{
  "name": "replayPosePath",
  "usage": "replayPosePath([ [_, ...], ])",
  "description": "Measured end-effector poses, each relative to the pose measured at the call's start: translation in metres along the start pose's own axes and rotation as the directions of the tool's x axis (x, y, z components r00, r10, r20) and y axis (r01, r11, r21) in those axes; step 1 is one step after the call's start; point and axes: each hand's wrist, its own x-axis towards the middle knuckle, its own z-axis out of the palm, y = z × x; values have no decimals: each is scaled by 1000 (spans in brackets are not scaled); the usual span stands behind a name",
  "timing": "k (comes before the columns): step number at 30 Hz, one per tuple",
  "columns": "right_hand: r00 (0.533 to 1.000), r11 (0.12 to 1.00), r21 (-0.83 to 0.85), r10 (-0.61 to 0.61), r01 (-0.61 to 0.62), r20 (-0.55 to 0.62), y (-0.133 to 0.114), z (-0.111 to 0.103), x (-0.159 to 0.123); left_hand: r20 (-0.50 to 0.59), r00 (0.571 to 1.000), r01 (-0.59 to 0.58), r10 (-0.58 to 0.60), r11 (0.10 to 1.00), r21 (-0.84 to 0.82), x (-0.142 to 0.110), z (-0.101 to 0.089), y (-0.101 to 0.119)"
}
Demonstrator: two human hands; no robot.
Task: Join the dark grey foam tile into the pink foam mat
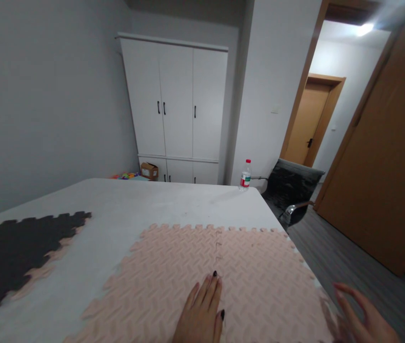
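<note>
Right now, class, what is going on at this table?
A person presses their left hand flat on the seam where two pink foam mats interlock on the white table. The right hand hovers open at the mats' right edge. A dark grey mat lies to the left, a water bottle at the far corner.

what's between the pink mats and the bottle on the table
Bare grey table, in the head view. Nothing lies between the pink mats and the bottle at the far edge.

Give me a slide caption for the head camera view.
Left hand pressed flat on joined pink foam mats, right hand at their edge, on a white table.
</note>
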Motion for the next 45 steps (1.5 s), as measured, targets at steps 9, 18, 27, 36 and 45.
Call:
replayPosePath([
  [9,705,774,99,-615,625,353,-206,94,52,-22,1000,22,-22,1000,2,4,-9,-2],
  [18,641,752,-69,-507,656,575,-235,209,56,-42,999,31,-30,999,20,5,-9,-4],
  [27,658,753,-111,-480,648,580,-223,222,47,-72,997,34,-34,999,-7,5,-5,-4],
  [36,757,736,-331,-362,590,545,-244,214,24,-46,998,40,-42,999,-33,1,1,-3],
  [45,660,668,-264,-449,696,602,-233,193,16,-41,996,72,-75,994,-78,1,-6,-2],
])
